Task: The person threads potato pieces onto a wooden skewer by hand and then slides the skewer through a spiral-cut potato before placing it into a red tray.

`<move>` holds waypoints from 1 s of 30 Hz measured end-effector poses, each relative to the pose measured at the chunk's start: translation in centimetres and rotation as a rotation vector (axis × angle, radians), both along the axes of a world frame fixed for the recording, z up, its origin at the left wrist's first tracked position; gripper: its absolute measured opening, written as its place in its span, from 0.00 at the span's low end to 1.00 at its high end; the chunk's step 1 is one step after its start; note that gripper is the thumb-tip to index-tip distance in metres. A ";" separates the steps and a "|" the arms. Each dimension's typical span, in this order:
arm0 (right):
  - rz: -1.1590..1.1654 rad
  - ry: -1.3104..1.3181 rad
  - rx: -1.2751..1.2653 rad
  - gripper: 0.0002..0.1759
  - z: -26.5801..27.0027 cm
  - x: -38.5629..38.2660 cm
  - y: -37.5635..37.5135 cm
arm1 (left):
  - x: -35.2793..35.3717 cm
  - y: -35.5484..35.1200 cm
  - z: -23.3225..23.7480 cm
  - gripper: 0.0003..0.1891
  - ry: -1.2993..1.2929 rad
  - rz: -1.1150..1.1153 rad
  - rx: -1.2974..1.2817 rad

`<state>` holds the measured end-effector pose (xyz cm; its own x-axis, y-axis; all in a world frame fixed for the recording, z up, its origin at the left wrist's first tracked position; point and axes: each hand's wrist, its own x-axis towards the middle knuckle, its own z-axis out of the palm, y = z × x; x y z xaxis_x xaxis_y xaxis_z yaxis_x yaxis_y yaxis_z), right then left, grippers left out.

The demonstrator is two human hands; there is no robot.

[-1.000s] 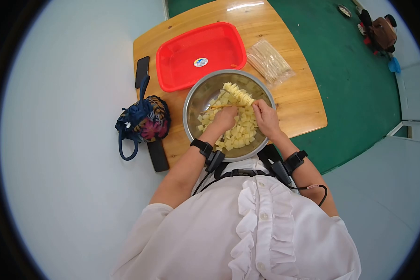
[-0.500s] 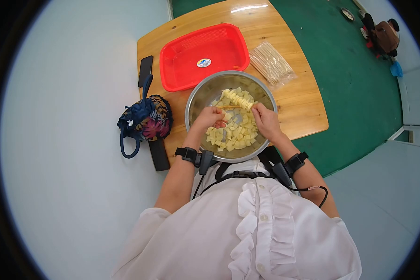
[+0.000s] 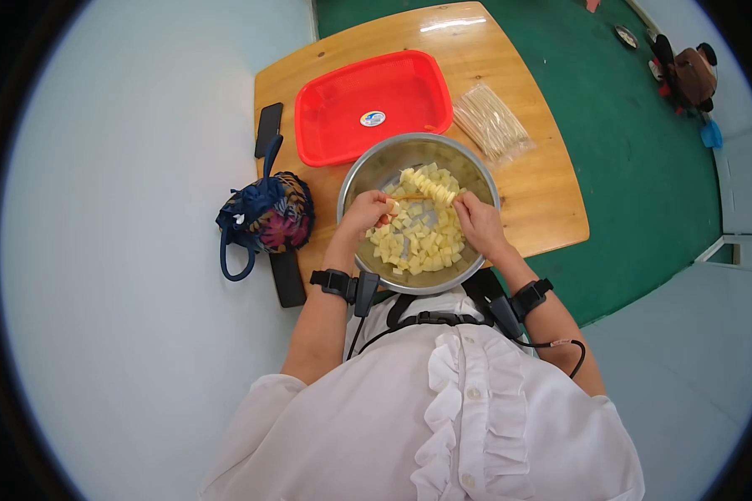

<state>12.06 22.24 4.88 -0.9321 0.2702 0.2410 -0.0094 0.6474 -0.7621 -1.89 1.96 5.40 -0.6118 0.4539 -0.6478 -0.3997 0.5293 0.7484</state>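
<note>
A stainless steel bowl (image 3: pixel 350 179) holds many pale yellow cut pieces (image 3: pixel 426 246) that look like potato. Over it, my right hand (image 3: pixel 479 222) is closed around the near end of filled skewers, where a row of pale slices (image 3: pixel 430 185) is threaded close together. A thin bare stick (image 3: pixel 408 197) runs from that hand toward my left hand (image 3: pixel 366 212). The left fingers are pinched on a small pale piece (image 3: pixel 393 206) right by the stick's tip. Both hands hang inside the bowl's rim, above the loose pieces.
A red plastic basket (image 3: pixel 330 96) stands behind the bowl on the wooden table (image 3: pixel 543 196). To its right lies a clear bag of wooden skewers (image 3: pixel 493 123). Along the left edge are a phone (image 3: pixel 268 129), a patterned fabric bag (image 3: pixel 267 213) and a dark flat object (image 3: pixel 287 280).
The view has shifted slightly. My left hand has moved its fingertips up to the stick's tip; the right hand keeps its hold on the skewers.
</note>
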 end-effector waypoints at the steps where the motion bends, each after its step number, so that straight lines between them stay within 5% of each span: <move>1: 0.002 -0.007 -0.005 0.08 0.2 0.1 0.0 | 0.0 0.0 0.2 0.09 0.018 0.023 0.005; 8: 0.045 -0.009 -0.016 0.08 0.5 0.2 -0.1 | -0.1 0.7 -0.2 0.11 0.064 0.430 0.218; 23: 0.107 -0.062 0.089 0.06 0.9 0.2 -0.2 | 0.4 2.2 0.5 0.11 0.166 0.364 0.212; 30: 0.109 0.006 0.145 0.08 0.6 0.0 -0.2 | 0.9 3.2 0.5 0.10 0.500 0.243 0.017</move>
